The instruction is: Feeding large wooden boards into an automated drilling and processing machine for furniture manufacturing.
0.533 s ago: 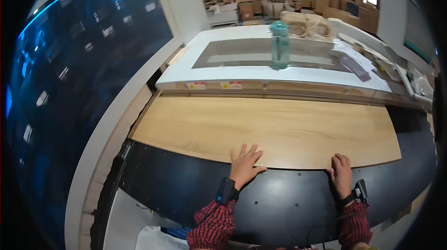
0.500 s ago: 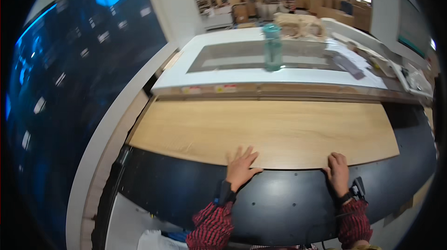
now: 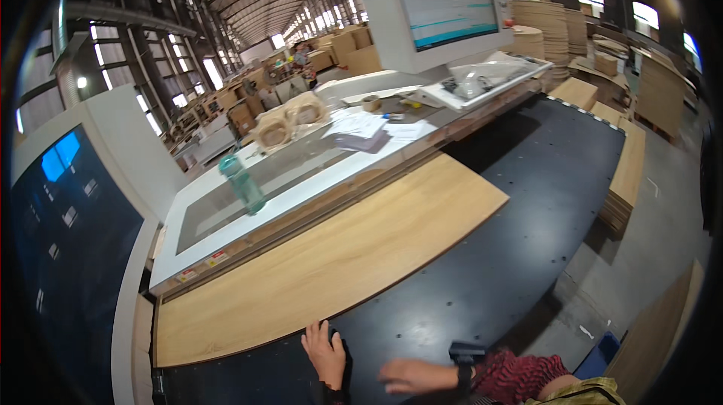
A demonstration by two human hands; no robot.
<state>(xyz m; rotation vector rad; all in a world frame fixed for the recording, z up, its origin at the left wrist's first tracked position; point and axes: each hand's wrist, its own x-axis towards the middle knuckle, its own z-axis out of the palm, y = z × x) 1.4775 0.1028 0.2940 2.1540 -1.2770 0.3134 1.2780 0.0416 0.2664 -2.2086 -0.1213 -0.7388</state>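
Resting flat on the black perforated table (image 3: 527, 254), the left hand (image 3: 325, 352) has its fingers spread and its fingertips touching the near edge of the long wooden panel (image 3: 331, 262); it grips nothing. The right hand (image 3: 413, 375) lies palm-down and open on the table, apart from the panel, holding nothing. Both forearms are cut off by the lower edge. The panel lies between the hands and a white machine housing (image 3: 248, 217), on which a green bottle (image 3: 242, 183) stands upright. A monitor (image 3: 444, 9) stands behind; its screen content is unreadable.
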